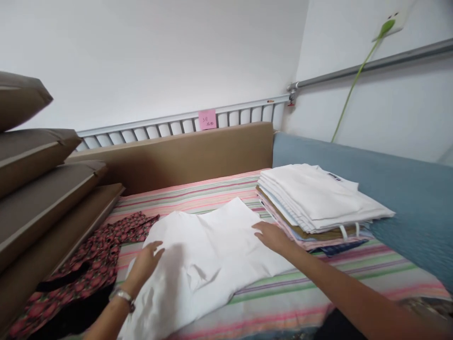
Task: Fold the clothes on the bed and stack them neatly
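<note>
A white garment (215,241) lies spread and slightly creased on the striped cloth (269,283), in front of me. My left hand (146,259), with a bracelet on its wrist, is over the garment's left side, its fingers apart and holding nothing. Across from it, my right hand (272,237) is at the garment's right part with fingers stretched out; whether it presses on the fabric I cannot tell. Close beyond that hand stands a stack of folded clothes (311,193), white ones on top and brown, pink and dark blue ones below.
On the left lie a red floral garment (106,245) and a pile of brown-grey cushions (46,198). A brown backrest cushion (191,156) and a radiator (155,132) with a pink note (207,119) line the back. At right is a blue cushion (354,165); a green cable (357,78) hangs above.
</note>
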